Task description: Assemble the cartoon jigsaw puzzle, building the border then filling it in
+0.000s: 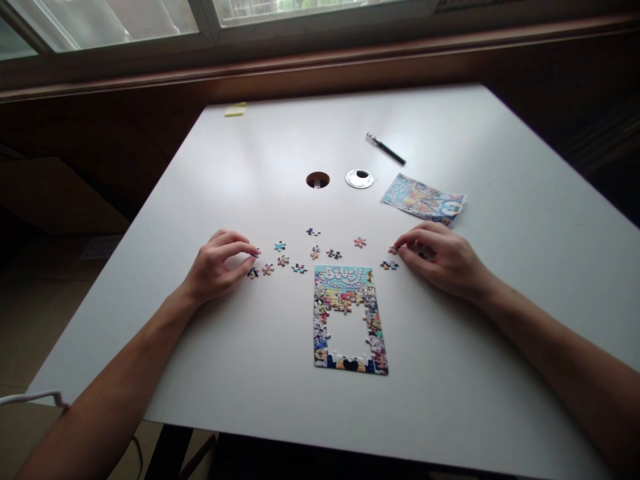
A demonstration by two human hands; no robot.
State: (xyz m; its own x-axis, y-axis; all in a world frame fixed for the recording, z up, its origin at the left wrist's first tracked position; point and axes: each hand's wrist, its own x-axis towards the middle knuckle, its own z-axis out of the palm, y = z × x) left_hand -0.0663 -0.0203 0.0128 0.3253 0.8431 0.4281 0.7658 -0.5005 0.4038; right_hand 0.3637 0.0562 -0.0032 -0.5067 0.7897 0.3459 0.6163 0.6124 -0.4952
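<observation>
A small colourful jigsaw puzzle (pixel 350 319) lies on the white table (pixel 280 347) in front of me, its border filled and a white gap in the middle. Several loose pieces (pixel 299 268) are scattered in a row above it. My left hand (pixel 217 265) rests left of them, thumb and forefinger pinched on a dark piece (pixel 256 253). On the right, my right hand (pixel 443 259) has its fingertips closed on a small piece (pixel 393 250), with another loose piece (pixel 389 265) just below.
A printed picture sheet (pixel 424 199) lies behind my right hand. Further back are a black pen (pixel 385 149), a cable hole (pixel 318 179), its silver cap (pixel 359 178) and a yellow sticky note (pixel 235 110). The table ends at a window wall.
</observation>
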